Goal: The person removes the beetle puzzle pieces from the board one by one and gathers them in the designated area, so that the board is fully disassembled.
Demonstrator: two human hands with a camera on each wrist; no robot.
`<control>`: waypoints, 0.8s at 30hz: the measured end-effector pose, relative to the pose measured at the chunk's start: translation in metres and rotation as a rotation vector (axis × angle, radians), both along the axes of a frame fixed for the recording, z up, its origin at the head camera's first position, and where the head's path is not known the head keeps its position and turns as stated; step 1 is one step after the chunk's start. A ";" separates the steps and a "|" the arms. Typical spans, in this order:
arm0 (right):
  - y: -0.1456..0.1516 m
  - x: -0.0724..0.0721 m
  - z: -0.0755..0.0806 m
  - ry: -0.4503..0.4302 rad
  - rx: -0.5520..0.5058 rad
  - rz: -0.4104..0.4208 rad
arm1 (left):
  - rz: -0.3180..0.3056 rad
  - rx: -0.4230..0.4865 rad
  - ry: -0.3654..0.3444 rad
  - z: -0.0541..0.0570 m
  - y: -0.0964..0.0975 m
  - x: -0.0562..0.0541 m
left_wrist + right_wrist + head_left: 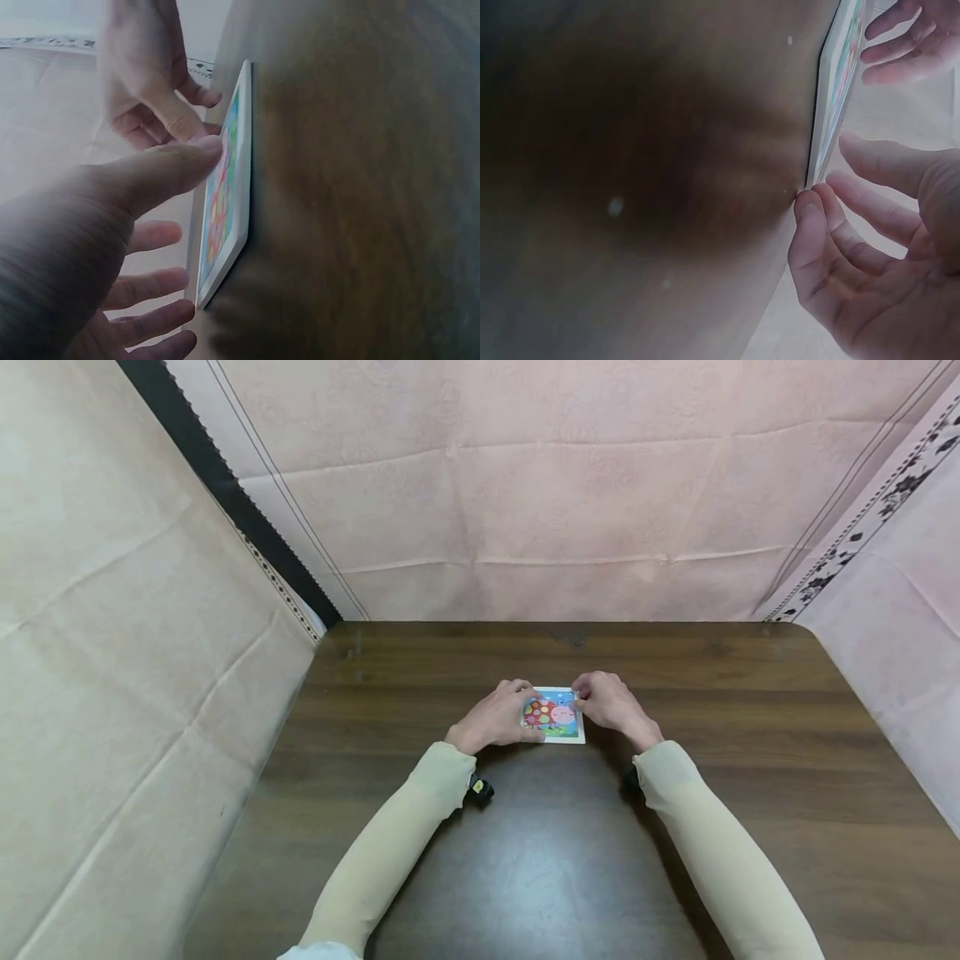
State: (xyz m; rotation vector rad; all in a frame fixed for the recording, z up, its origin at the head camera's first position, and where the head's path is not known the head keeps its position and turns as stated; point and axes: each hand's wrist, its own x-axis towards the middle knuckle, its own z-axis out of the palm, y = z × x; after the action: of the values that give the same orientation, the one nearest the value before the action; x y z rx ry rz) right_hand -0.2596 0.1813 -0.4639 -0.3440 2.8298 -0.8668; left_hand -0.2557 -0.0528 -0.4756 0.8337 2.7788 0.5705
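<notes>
Toward the far side of the brown wooden surface [750, 718], face up: a white-bordered board [558, 717] with a red, spotted cartoon creature against blue and green. At its left side, the left hand [498, 717], with thumb over the near part and the other fingers straight, loosely spread, gripping nothing. At its far right corner, the right hand [613, 703], with bent fingers at the edge; cannot fairly tell, from so dim a wrist view, whether pinching or just touching. Along both arms, pale sleeves [405, 827]; below the left cuff, a small black device [480, 790]. Beyond the surface, pinkish cloth [570, 502].
</notes>
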 end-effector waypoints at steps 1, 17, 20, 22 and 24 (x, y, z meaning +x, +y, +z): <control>0.000 -0.001 -0.001 0.001 0.000 0.004 | -0.007 -0.008 0.000 -0.001 0.001 0.000; 0.001 -0.010 -0.004 -0.046 0.006 0.021 | -0.116 -0.121 0.031 -0.002 0.006 0.001; 0.000 -0.013 -0.005 -0.052 0.015 0.039 | -0.153 -0.144 0.026 -0.001 0.008 0.003; 0.000 -0.014 -0.006 -0.053 0.022 0.039 | -0.169 -0.156 0.030 -0.001 0.009 0.004; 0.000 -0.015 -0.007 -0.045 0.022 0.039 | -0.188 -0.160 0.039 -0.002 0.010 0.004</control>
State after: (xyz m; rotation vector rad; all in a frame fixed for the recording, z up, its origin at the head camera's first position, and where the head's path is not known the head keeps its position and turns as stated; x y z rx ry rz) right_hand -0.2745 0.1817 -0.4707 -0.3702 2.7796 -0.8251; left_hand -0.2518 -0.0431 -0.4771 1.0628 2.6958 0.2984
